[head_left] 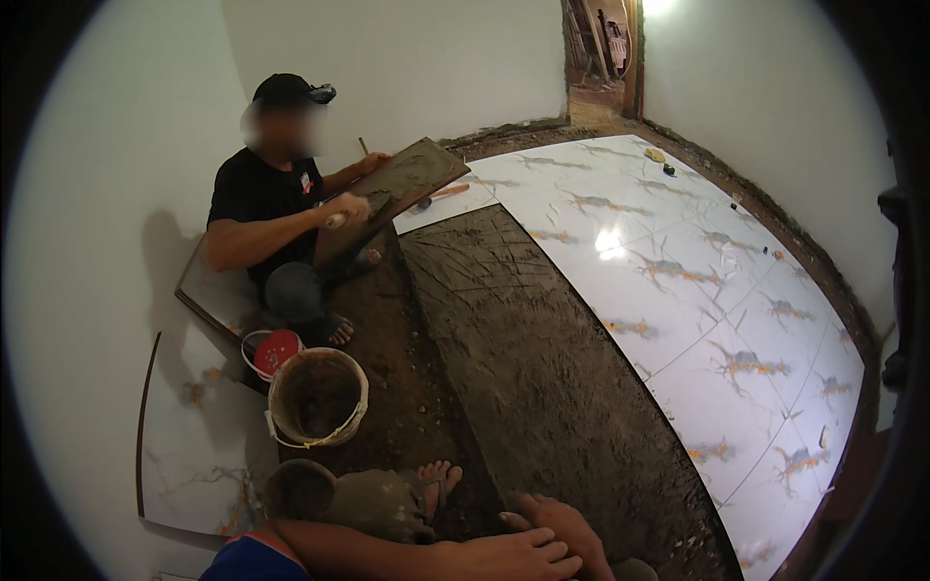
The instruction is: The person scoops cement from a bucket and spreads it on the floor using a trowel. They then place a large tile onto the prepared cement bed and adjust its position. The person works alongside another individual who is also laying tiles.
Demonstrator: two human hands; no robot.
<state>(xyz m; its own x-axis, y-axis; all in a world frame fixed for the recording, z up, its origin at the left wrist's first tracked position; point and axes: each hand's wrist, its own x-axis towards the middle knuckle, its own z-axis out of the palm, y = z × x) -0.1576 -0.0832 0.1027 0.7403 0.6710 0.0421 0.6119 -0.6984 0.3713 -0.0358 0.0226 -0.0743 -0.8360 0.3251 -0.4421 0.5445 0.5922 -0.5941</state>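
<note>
My left hand point(531, 559) lies across my right wrist, its fingers loosely spread and holding nothing. Just beyond it rests my right hand point(560, 523), fingers pointing left, with no tool visible in it. Both are beside the near edge of a dark mortar bed point(552, 368), whose far end is scored with crossing lines. Across from me a seated person point(281, 194) steadies a tile point(417, 179) coated with grey mortar on its upward face. That person's other hand point(344, 208) grips a trowel handle over the tile.
A mortar-stained bucket point(354, 382) stands at left beside a red-and-white pail point(276, 351). A round dark container point(298, 489) is nearer me. Loose tiles point(194, 445) lean along the left wall. Laid white marbled tiles point(678, 329) cover the right, with a mallet point(446, 194) and small bits on them.
</note>
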